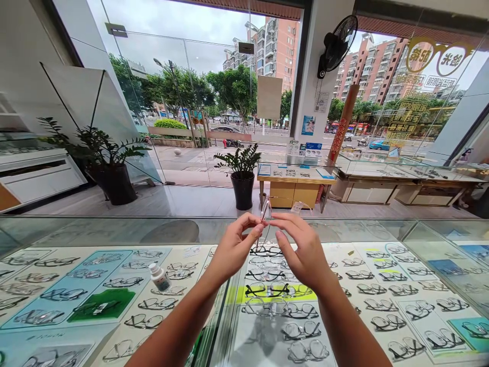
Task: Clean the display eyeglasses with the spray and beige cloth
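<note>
Above the glass display counter, my left hand [237, 245] pinches a thin-framed pair of eyeglasses [266, 205] between thumb and fingers. The glasses are held up edge-on, with the temples reaching away from me. Close on the right is my right hand [301, 250], its fingers stretched toward the frame and its thumb apart from them. Whether those fingertips touch the glasses, I cannot tell. Rows of eyeglasses [267, 275] lie beneath both hands. A small white bottle [159, 278] stands on the counter left of my forearm.
The glass counter [214, 316] spans the foreground, with several frames inside. Beyond it are a potted plant [243, 188], a larger potted plant [114, 178] at left and a small display table [294, 186]. Glass doors face the street, and a black fan [338, 46] hangs on the pillar.
</note>
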Tool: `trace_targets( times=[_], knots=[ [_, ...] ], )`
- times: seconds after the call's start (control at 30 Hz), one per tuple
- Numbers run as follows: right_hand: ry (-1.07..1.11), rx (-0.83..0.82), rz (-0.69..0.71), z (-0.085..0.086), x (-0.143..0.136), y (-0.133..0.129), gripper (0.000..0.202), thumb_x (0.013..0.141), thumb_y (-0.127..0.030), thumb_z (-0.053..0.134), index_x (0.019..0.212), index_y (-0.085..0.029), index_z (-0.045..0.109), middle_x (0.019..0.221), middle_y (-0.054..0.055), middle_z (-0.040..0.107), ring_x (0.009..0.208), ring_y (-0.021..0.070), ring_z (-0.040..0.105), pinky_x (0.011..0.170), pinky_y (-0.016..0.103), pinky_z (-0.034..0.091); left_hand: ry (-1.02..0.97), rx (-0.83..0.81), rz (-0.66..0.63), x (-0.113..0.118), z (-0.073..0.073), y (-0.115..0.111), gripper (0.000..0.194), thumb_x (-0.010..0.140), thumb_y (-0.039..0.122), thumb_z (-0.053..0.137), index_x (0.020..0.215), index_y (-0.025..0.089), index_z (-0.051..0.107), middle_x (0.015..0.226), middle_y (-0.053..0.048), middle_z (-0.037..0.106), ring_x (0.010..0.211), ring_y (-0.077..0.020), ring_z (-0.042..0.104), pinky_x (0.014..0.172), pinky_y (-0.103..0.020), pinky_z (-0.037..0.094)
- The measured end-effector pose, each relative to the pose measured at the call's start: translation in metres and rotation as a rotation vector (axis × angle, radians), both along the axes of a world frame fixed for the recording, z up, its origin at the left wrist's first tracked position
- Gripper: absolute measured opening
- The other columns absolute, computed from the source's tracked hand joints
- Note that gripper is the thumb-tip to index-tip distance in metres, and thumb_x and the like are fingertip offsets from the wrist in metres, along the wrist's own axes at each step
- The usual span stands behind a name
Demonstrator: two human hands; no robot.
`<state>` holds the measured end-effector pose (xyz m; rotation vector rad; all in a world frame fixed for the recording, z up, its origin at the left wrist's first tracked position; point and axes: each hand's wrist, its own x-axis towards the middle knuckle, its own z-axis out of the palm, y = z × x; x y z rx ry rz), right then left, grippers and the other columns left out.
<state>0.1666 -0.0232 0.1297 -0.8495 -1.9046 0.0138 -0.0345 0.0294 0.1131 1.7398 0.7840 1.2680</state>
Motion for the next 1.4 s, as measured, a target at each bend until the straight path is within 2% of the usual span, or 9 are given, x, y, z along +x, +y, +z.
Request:
trace_targets(
  times=[0.17, 0.33, 0.57, 0.83, 1.0, 1.23, 1.33, 1.4],
  knots=[
    [-0.051, 0.032, -0.023, -0.001, -0.001, 0.001, 0.031, 0.108, -0.020, 0.051, 0.133, -0.023, 0.070, 0.137, 0.010, 0.074, 0.124, 0.0261, 0.068, 0.106, 0.047, 0.055, 0.032, -0.001, -0.034, 0.002, 0.000, -0.002, 0.029, 0.101, 0.049, 0.067, 0.101, 0.020, 0.067, 0.100, -0.004, 0.066, 0.092, -0.0180, 0.060, 0.082, -0.031, 0.051],
    [-0.044, -0.009, -0.097, 0.000, 0.000, 0.000, 0.029, 0.108, -0.024, 0.052, 0.128, -0.023, 0.072, 0.131, 0.010, 0.076, 0.119, 0.0276, 0.068, 0.103, 0.049, 0.054, 0.033, -0.003, -0.020, 0.004, 0.002, -0.005, 0.029, 0.100, 0.050, 0.068, 0.100, 0.021, 0.067, 0.101, -0.005, 0.067, 0.090, -0.0176, 0.061, 0.082, -0.031, 0.053],
    [0.006, 0.002, -0.200, 0.001, 0.003, 0.003, 0.023, 0.104, -0.025, 0.056, 0.121, -0.025, 0.073, 0.118, 0.009, 0.077, 0.116, 0.0290, 0.064, 0.103, 0.050, 0.051, -0.017, -0.036, 0.010, 0.004, 0.002, -0.006, 0.031, 0.099, 0.052, 0.069, 0.100, 0.021, 0.069, 0.112, -0.008, 0.072, 0.107, -0.0226, 0.067, 0.089, -0.034, 0.058],
    [0.004, 0.012, -0.304, -0.004, 0.007, 0.007, 0.016, 0.104, -0.026, 0.058, 0.113, -0.023, 0.071, 0.115, 0.008, 0.075, 0.121, 0.0287, 0.062, 0.106, 0.047, 0.043, -0.145, -0.067, 0.055, 0.004, 0.004, -0.007, 0.034, 0.095, 0.053, 0.075, 0.097, 0.020, 0.067, 0.111, -0.008, 0.073, 0.111, -0.0232, 0.068, 0.090, -0.035, 0.062],
    [-0.010, -0.066, -0.361, -0.004, 0.012, 0.010, 0.014, 0.104, -0.028, 0.058, 0.103, -0.023, 0.072, 0.101, 0.005, 0.078, 0.101, 0.0266, 0.066, 0.102, 0.048, 0.042, -0.216, -0.046, 0.119, 0.003, 0.005, -0.004, 0.034, 0.093, 0.053, 0.077, 0.098, 0.020, 0.069, 0.110, -0.008, 0.073, 0.108, -0.0229, 0.069, 0.091, -0.038, 0.064],
    [-0.040, -0.232, -0.408, -0.004, 0.016, 0.008, 0.022, 0.106, -0.033, 0.056, 0.093, -0.024, 0.071, 0.090, 0.003, 0.079, 0.089, 0.0243, 0.067, 0.100, 0.050, 0.039, -0.319, -0.037, 0.194, 0.002, 0.002, 0.001, 0.034, 0.092, 0.051, 0.079, 0.099, 0.020, 0.069, 0.111, -0.008, 0.074, 0.110, -0.0231, 0.070, 0.090, -0.037, 0.064],
    [-0.037, -0.235, -0.396, -0.003, 0.015, 0.006, 0.022, 0.106, -0.034, 0.057, 0.094, -0.024, 0.072, 0.092, 0.003, 0.079, 0.090, 0.0250, 0.069, 0.101, 0.051, 0.040, -0.272, -0.046, 0.163, 0.004, 0.002, 0.000, 0.034, 0.092, 0.052, 0.079, 0.098, 0.020, 0.069, 0.110, -0.009, 0.074, 0.109, -0.0236, 0.069, 0.091, -0.038, 0.064],
    [-0.035, -0.233, -0.331, -0.003, 0.012, 0.005, 0.018, 0.106, -0.035, 0.058, 0.102, -0.025, 0.073, 0.101, 0.005, 0.080, 0.099, 0.0269, 0.069, 0.101, 0.050, 0.042, -0.232, -0.054, 0.125, 0.006, 0.002, -0.002, 0.034, 0.092, 0.052, 0.079, 0.098, 0.020, 0.070, 0.112, -0.009, 0.073, 0.111, -0.0244, 0.068, 0.092, -0.038, 0.063]
  ],
)
